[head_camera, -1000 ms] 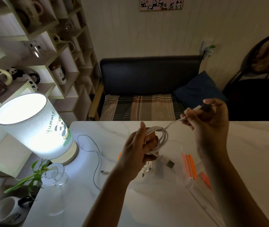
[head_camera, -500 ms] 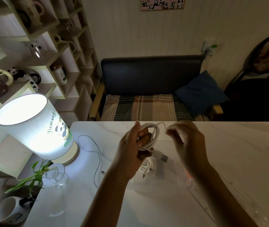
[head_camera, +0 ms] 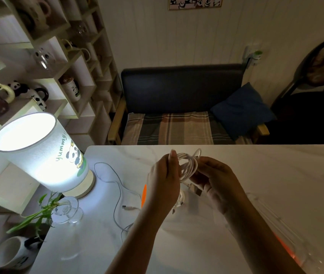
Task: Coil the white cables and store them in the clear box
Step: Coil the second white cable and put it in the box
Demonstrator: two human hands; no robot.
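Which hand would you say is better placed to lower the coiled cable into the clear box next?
Probably the left hand: it grips the coiled cable directly above the clear box, while the right hand only pinches the loose end.

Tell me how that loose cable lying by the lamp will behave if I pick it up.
The loose cable lies in slack curves on the table, so it is probably floppy and will dangle. It looks thin, so likely light. Its plug end may swing.

Both hands (head_camera: pixel 188 175) grip coiled cable (head_camera: pixel 188 165)
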